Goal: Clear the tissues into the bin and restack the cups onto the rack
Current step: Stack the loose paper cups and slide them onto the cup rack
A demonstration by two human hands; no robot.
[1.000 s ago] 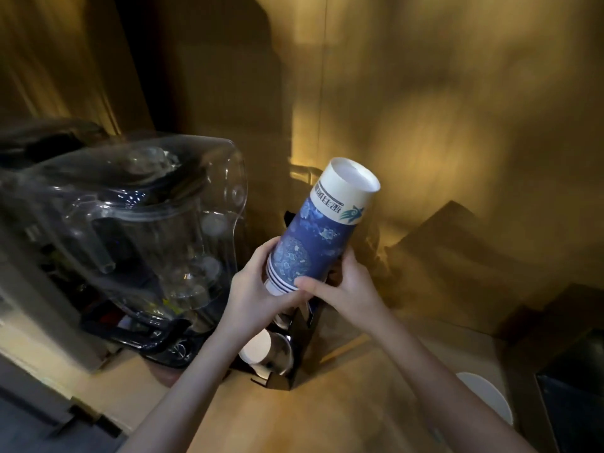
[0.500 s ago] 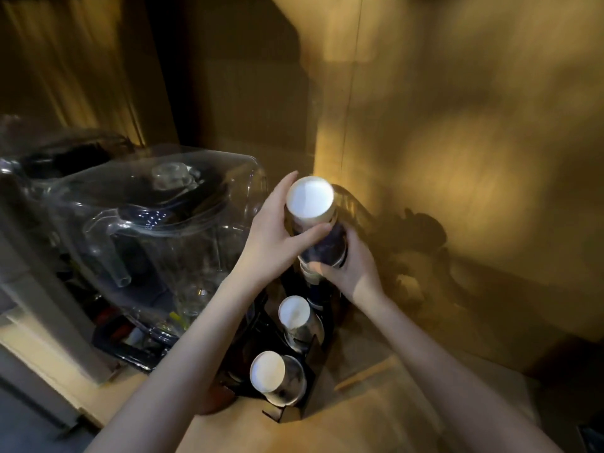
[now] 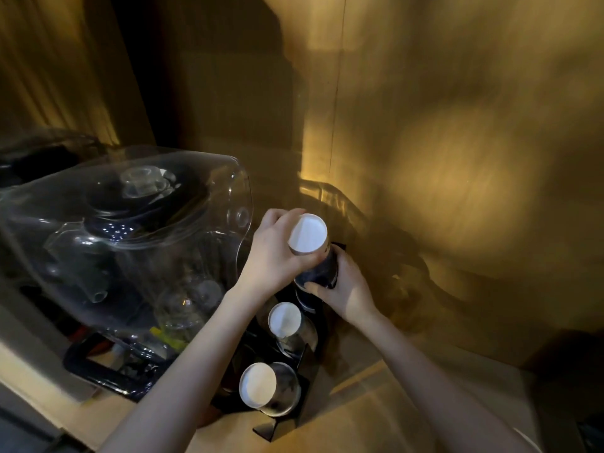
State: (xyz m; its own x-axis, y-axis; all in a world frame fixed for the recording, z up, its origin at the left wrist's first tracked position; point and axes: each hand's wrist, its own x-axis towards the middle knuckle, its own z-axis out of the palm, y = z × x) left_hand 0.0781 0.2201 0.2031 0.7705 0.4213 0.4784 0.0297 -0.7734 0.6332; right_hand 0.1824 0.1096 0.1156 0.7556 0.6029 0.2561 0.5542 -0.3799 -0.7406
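Note:
A stack of blue paper cups (image 3: pixel 315 256) stands upside down, white base up, over the far slot of a black cup rack (image 3: pixel 281 423). My left hand (image 3: pixel 274 253) wraps the top of the stack. My right hand (image 3: pixel 346 289) grips its lower part from the right. Two more upturned cup stacks sit in the rack: one in the middle slot (image 3: pixel 286 322) and one in the near slot (image 3: pixel 261 387). No tissues or bin are in view.
A large clear plastic jug (image 3: pixel 130 243) on a dark base (image 3: pixel 98 367) stands close to the left of the rack. Wooden walls form a corner behind. The wooden counter (image 3: pixel 359 420) runs to the right; a white round edge (image 3: pixel 529 439) shows at bottom right.
The cup stack went from tilted and raised in both hands to upright and lowered over the rack's far slot. My view shifted closer and more downward.

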